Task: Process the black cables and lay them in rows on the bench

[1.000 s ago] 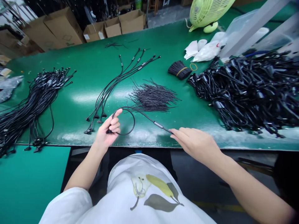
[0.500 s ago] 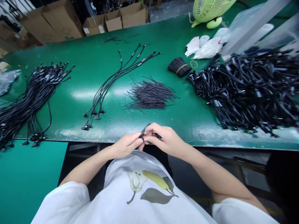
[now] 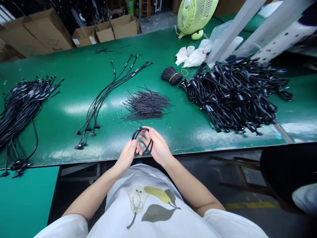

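A black cable [image 3: 151, 142] is coiled into a loop between my two hands, just over the table's front edge. My left hand [image 3: 129, 151] pinches the loop's left side. Around its right side my right hand [image 3: 158, 145] is closed, with fingers partly behind the coil. Just beyond the hands lies a heap of thin black ties [image 3: 147, 105]. Several straight black cables [image 3: 102, 94] rest to the left of that heap, their plug ends toward me.
On the left lies a big bunch of uncoiled cables [image 3: 23, 99]; on the right, a pile of coiled cables [image 3: 232, 96]. A banded tie bundle [image 3: 171, 75], white crumpled bags [image 3: 194, 59] and a green fan [image 3: 195, 16] are farther back. Cardboard boxes [image 3: 123, 26] stand beyond the table [image 3: 61, 132].
The cable, earlier mostly hidden in my fingers, now shows as an open loop. My hands have moved apart around it. The whole view has shifted to the right.
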Tool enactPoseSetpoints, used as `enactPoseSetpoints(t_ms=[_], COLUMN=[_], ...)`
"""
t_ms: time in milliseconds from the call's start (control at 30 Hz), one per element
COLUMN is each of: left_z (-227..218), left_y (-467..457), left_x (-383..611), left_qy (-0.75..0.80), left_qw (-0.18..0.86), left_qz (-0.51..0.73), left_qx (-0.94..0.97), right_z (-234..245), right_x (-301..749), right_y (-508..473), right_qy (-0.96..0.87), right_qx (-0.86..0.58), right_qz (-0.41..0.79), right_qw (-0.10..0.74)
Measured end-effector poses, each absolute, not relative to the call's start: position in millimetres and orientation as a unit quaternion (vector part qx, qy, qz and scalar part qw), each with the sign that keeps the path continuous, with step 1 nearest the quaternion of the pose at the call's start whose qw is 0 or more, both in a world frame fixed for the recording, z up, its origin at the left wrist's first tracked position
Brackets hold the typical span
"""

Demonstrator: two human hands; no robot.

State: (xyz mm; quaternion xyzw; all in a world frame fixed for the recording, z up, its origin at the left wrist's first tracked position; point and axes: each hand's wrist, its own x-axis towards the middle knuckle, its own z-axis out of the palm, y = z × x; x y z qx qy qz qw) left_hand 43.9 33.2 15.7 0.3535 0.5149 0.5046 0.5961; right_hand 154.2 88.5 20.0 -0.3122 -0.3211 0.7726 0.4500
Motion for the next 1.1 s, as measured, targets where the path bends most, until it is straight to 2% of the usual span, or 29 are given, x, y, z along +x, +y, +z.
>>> enactPoseSetpoints(t_ms=[133,233,333,500,633,800,1000,1100], left_z=[11,7,3,10,21,27,29,33], left_y=[25,15,10,7,11,12,6,11], left_x=[36,28,25,35,37,32,49,55], left_qy=[0.554,0.554,0.544,0.451,0.461,0.442,0.380,0.368], left_qw=[0.571,0.587,0.629,0.777,0.756,0.774,0.843,0.864], left_qz=[0.358,0.281,0.292,0.276,0.270,0.254,0.246,0.268], left_qx=[0.488,0.519,0.471,0.342,0.378,0.375,0.292,0.217], right_z=[28,25,20,23,26,29,33,30], right_x=[148,142,141,157,173,187,186,185], right_y=[70,64,66,70,75,77,77,82], right_qy=[-0.411,-0.361,-0.296,-0.336,-0.372,-0.388,-0.419,-0.394], right_qx=[-0.329,-0.322,-0.281,-0.217,-0.198,-0.142,-0.252,-0.288], right_qz=[0.739,0.762,0.796,0.800,0.799,0.850,0.828,0.818], right_qw=[0.420,0.431,0.446,0.447,0.429,0.327,0.273,0.304])
